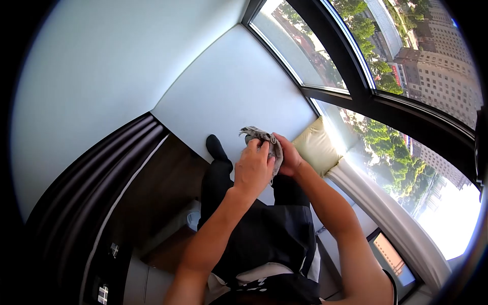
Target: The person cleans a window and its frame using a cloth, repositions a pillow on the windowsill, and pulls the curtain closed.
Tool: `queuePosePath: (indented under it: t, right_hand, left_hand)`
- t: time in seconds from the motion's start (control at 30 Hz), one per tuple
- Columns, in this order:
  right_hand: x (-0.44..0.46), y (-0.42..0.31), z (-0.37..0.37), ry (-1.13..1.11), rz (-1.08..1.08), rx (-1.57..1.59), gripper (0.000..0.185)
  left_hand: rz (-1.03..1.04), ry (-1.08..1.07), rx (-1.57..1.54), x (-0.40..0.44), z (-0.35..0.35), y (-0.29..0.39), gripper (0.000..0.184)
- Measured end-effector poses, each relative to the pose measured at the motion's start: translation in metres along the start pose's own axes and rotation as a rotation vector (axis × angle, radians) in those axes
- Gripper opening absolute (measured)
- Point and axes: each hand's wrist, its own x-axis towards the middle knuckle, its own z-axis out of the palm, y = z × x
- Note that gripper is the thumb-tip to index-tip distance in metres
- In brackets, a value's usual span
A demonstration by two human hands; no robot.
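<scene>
Grey cloth [276, 150], partly hidden by the left hand [251, 169] and right hand [290, 156] clamped on it, is above the legs [216, 185]; a cushion [318, 148] lies beside the window [362, 99], a dark curtain [96, 170] at left.

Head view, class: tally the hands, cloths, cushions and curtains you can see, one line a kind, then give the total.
Hands: 2 (left hand and right hand)
Cloths: 1 (crumpled grey cloth, held in both hands)
Cushions: 1 (cream cushion)
Curtains: 2 (dark curtain and pale curtain)
Total: 6
</scene>
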Motion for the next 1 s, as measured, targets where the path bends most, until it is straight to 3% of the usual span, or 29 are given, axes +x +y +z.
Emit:
queuePosePath:
  t: [0.07,0.1,0.2,0.33,0.4,0.5,0.53,0.63,0.67,0.73,0.8,0.87,0.93,1.0]
  right_hand:
    - [0.046,-0.008,-0.016,-0.2,0.039,0.048,0.051]
    - [0.063,-0.017,-0.019,-0.195,0.023,0.04,0.051]
    - [0.107,-0.06,-0.004,-0.196,0.093,-0.047,0.049]
    - [0.133,-0.123,-0.022,-0.265,0.125,-0.448,0.05]
    - [0.121,-0.148,-0.033,-0.249,0.082,-0.495,0.046]
    - [0.084,-0.17,-0.058,-0.143,-0.236,-0.561,0.039]
    - [0.062,-0.175,-0.054,-0.048,-0.329,-0.627,0.039]
    - [-0.002,-0.175,-0.041,0.52,-0.798,-1.498,0.042]
    - [-0.017,-0.169,-0.05,0.557,-1.111,-1.594,0.042]
    - [-0.051,-0.162,-0.054,0.827,-1.729,-2.163,0.041]
    - [-0.082,-0.155,-0.087,1.15,-2.025,-2.549,0.04]
    - [-0.095,-0.152,-0.13,1.39,-1.816,-2.764,0.035]
    - [-0.08,-0.16,-0.157,1.672,-1.265,-2.898,0.025]
    - [-0.07,-0.183,-0.201,1.735,-1.323,-2.92,0.016]
  left_hand:
    - [0.234,0.329,-0.079,0.009,0.003,-0.024,0.039]
    - [0.275,0.398,-0.095,0.014,-0.001,-0.031,0.038]
    - [0.238,0.552,-0.349,0.023,-0.018,-0.05,0.03]
    - [0.087,0.521,-0.412,0.055,-0.013,-0.12,0.024]
    - [0.089,0.445,-0.395,0.091,-0.003,-0.159,0.023]
    - [0.212,0.465,-0.334,0.169,0.001,-0.172,0.019]
    - [0.249,0.481,-0.358,0.192,0.0,-0.167,0.019]
    - [0.372,0.529,-0.45,0.257,0.001,-0.15,0.019]
    - [0.402,0.541,-0.468,0.274,0.001,-0.149,0.019]
    - [0.52,0.495,-0.457,0.304,0.006,-0.147,0.019]
    - [0.636,0.489,-0.459,0.33,0.018,-0.156,0.019]
    - [0.684,0.423,-0.297,0.347,0.03,-0.169,0.017]
    - [0.739,0.432,-0.277,0.36,0.04,-0.183,0.014]
    - [0.874,0.398,-0.04,0.367,0.037,-0.197,0.013]
